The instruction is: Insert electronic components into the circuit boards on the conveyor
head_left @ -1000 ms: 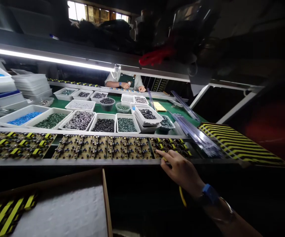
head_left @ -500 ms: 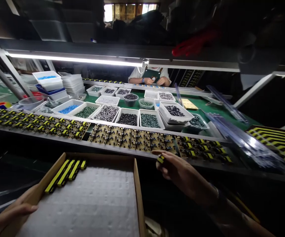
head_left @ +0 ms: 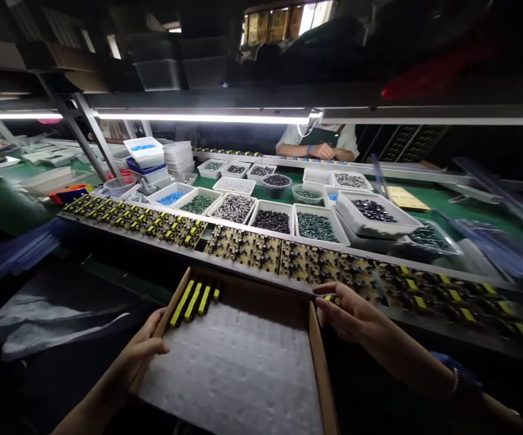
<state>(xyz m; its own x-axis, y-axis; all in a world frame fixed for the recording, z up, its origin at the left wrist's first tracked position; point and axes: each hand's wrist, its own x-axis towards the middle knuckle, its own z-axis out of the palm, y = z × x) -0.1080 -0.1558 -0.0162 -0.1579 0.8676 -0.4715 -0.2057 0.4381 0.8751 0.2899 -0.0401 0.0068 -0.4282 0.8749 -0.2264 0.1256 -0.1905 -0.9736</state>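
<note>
My left hand [head_left: 146, 345] is closed on the left wall of a shallow cardboard box [head_left: 324, 368], its thumb over the rim. Rows of yellow-and-black block-shaped components [head_left: 193, 302] lie in the box's far left corner, on a white dimpled liner [head_left: 234, 362]. Near the box's far right corner, the fingers of my right hand [head_left: 354, 314] pinch a small yellow-topped component [head_left: 329, 298], mostly hidden by the fingers. Just beyond that hand runs a row of brown circuit boards [head_left: 243, 249] on a rail. Boards at both ends of the row carry yellow-topped parts.
White trays of small parts [head_left: 273, 219] stand behind the rail on a green bench [head_left: 279, 196]. A lit tube lamp [head_left: 207, 118] hangs under a shelf. Across the bench sits a person with hands together [head_left: 325, 151]. Clear plastic strips [head_left: 492, 241] lie at the right.
The view has swung left, so the bench appears shifted right. My right hand, with the component, has come closer to the box's far right corner. My left hand still holds the box.
</note>
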